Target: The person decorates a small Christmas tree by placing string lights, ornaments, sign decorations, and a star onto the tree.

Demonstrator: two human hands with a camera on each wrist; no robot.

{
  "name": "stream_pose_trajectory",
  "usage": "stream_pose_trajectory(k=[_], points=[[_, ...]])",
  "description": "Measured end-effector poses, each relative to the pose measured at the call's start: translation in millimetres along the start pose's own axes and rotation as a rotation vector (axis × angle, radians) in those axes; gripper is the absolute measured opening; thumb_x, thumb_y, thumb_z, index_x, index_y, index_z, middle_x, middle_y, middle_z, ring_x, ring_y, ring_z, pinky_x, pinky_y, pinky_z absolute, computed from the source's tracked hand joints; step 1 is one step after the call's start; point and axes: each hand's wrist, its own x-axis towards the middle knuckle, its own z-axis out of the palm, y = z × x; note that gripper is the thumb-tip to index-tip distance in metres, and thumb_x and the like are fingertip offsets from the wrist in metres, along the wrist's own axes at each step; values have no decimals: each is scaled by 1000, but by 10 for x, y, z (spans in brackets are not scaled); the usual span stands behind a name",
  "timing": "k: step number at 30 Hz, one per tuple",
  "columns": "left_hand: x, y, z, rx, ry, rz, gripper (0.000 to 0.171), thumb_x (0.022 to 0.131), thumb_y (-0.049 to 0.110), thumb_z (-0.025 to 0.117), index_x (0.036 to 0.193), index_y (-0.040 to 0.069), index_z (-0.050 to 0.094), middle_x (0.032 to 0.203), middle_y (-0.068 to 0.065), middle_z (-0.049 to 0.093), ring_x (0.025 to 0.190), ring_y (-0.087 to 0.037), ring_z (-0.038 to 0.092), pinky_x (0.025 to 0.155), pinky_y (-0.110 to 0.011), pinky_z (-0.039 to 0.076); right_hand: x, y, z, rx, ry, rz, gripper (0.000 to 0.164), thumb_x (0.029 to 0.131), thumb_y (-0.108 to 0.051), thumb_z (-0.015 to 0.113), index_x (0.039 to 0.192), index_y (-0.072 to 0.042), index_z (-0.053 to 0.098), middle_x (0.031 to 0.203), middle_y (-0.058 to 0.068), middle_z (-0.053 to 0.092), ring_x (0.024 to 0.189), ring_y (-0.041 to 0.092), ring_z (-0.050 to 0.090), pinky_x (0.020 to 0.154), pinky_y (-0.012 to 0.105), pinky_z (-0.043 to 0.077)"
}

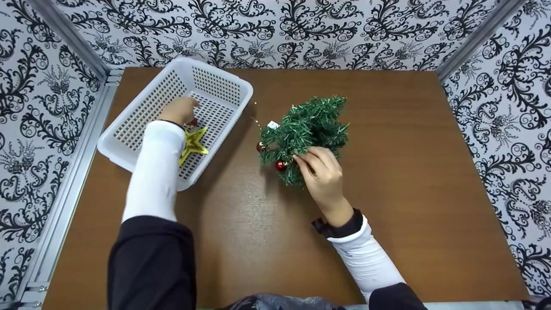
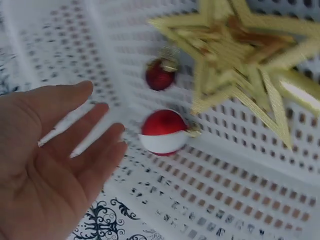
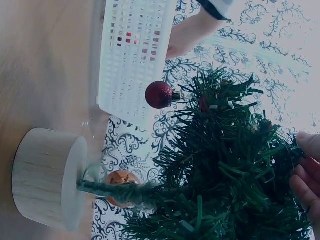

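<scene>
My left hand (image 1: 177, 111) reaches into a white plastic basket (image 1: 215, 165), its fingers loosely bent and nothing between them. Just beyond its fingertips in the left wrist view lie a red-and-white ball ornament (image 2: 164, 132) and a smaller dark red ball (image 2: 160, 75). A gold star ornament (image 2: 225, 50) is beside them. With thumb and fingers my right hand (image 1: 323, 174) pinches a branch on the near side of a small artificial Christmas tree (image 1: 316, 118). Red balls (image 1: 281, 165) hang from its left side. In the right wrist view, a copper-coloured ball (image 3: 121, 186) shows behind the trunk.
The tree has a round wooden base (image 3: 45, 177) standing on the brown table (image 1: 409, 193). The basket is at the table's left, close to the patterned wall (image 1: 258, 34). A metal rail (image 1: 82, 172) runs along the left edge.
</scene>
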Motion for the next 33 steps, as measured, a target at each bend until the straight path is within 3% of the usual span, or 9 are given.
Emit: stream_pose_trajectory(k=[4, 9, 13, 16, 20, 25, 28, 33], points=[[45, 26, 72, 33, -92, 8, 52, 84, -11, 34, 133, 4, 38, 138, -20, 34, 125, -36, 32, 92, -42, 38, -2, 9, -9, 10, 2, 1, 11, 64, -2, 77, 69, 1, 67, 75, 11, 63, 73, 24, 58, 68, 30, 51], [-20, 19, 131, 18, -122, -65, 49, 87, -9, 35, 133, 8, 41, 140, -17, 32, 126, -37, 30, 98, -48, 35, -9, 15, 8, 30, -4, -1, 11, 66, -2, 76, 70, 1, 67, 76, 11, 63, 73, 23, 58, 69, 29, 51], [-62, 9, 178, 13, -74, -92, 37, 88, -3, 42, 124, 3, 50, 132, -18, 43, 118, -35, 41, 97, -49, 35, -15, 16, 11, 51, -9, 1, 9, 67, -2, 75, 69, 0, 66, 76, 11, 63, 72, 23, 58, 68, 29, 51], [-55, -14, 221, 40, -12, -79, 26, 88, 2, 47, 110, -1, 60, 118, -20, 55, 97, -31, 52, 88, -45, 43, -11, 17, 4, 55, -9, 4, 10, 68, -3, 75, 69, 0, 66, 76, 11, 62, 72, 23, 58, 67, 29, 51], [-29, -80, 262, 64, 64, -65, 17, 85, 2, 51, 90, -3, 66, 98, -20, 62, 73, -25, 48, 68, -39, 45, -2, 18, -3, 45, -1, 2, 10, 67, -2, 75, 69, 1, 66, 76, 11, 63, 72, 23, 58, 66, 29, 51], [14, -163, 248, 105, 99, -58, 11, 81, 1, 55, 71, 1, 59, 77, -15, 59, 63, -22, 44, 57, -35, 40, -2, 22, 1, 44, -2, 10, 10, 68, -3, 75, 70, 1, 66, 76, 11, 62, 72, 23, 58, 67, 30, 51], [31, -189, 213, 64, 104, -54, 8, 80, 1, 57, 73, 0, 61, 76, -16, 61, 61, -21, 45, 58, -35, 43, -6, 22, 6, 38, -2, 8, 10, 68, -4, 75, 70, 1, 66, 76, 11, 62, 72, 23, 58, 67, 30, 51], [57, -181, 117, -30, 200, 19, 13, 78, 0, 54, 85, -3, 65, 86, -19, 63, 69, -25, 50, 65, -37, 45, -13, 25, 13, 34, 4, 3, 10, 68, -3, 75, 71, 1, 67, 76, 11, 62, 72, 23, 58, 66, 30, 51]])
